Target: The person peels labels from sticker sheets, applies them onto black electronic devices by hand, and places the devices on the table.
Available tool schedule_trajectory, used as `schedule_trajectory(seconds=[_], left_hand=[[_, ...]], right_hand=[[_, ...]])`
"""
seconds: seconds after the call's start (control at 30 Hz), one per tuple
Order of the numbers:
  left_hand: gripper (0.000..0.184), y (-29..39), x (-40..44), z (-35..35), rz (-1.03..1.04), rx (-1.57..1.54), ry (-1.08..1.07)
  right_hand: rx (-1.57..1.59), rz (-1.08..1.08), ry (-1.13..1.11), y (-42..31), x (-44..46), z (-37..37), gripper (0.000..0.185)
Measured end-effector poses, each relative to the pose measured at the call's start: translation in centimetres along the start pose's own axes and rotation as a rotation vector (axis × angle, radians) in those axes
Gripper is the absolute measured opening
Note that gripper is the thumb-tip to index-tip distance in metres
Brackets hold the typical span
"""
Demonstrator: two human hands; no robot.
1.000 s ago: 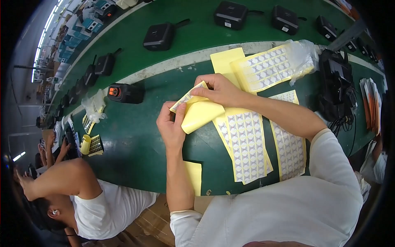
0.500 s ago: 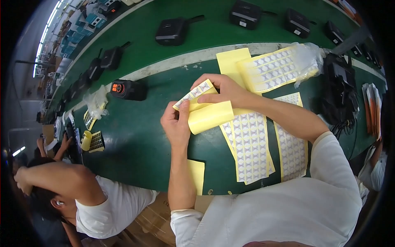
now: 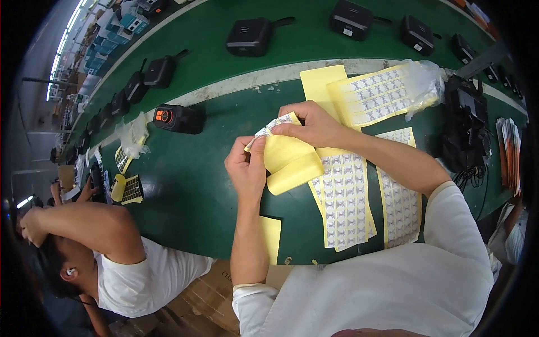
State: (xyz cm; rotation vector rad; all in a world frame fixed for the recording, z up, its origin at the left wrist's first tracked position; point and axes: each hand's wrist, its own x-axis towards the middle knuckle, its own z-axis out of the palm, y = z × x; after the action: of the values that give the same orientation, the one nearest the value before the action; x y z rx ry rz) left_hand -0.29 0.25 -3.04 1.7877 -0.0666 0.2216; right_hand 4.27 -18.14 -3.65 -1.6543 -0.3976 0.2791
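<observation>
A curled yellow sticker sheet (image 3: 293, 163) is held between my two hands above the green table. Its upper edge carries a row of white printed labels; the lower part is rolled over and shows plain yellow backing. My left hand (image 3: 247, 163) pinches the sheet's left end between thumb and fingers. At the upper right, my right hand (image 3: 307, 124) grips it, the thumb pressed on the label row. Whether a label is lifted off I cannot tell. Beneath and right of the hands lie more label sheets (image 3: 345, 202), overlapping. A plain yellow sheet (image 3: 270, 238) rests beside my left forearm.
Black box-shaped devices (image 3: 250, 36) with straps stand along the far green belt. A black device with orange buttons (image 3: 179, 119) sits left of my hands. A plastic-wrapped label stack (image 3: 376, 92) and a black bag (image 3: 465, 121) lie right. A co-worker (image 3: 120, 269) sits at left.
Both hands have shifted slightly, tilting the sheet so its label row bends and more yellow backing shows. The black devices on the belt have moved right. The co-worker's head and arm have moved a little.
</observation>
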Motion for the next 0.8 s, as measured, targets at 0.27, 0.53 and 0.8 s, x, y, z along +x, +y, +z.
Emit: schedule_trajectory(seconds=[0.27, 0.53, 0.8], left_hand=[[0.009, 1.7, 0.4, 1.2, 0.036, -0.237, 0.124], [0.011, 0.7, 1.5, -0.9, 0.489, 0.395, 0.115], [0.004, -0.3, 2.1, -2.5, 0.308, 0.200, 0.207]], right_hand=[[-0.017, -0.009, 0.052, 0.1, 0.1, 0.1, 0.033], [-0.029, -0.060, 0.104, 0.3, 0.3, 0.3, 0.034], [-0.073, -0.048, 0.137, 0.0, 0.4, 0.3, 0.016]])
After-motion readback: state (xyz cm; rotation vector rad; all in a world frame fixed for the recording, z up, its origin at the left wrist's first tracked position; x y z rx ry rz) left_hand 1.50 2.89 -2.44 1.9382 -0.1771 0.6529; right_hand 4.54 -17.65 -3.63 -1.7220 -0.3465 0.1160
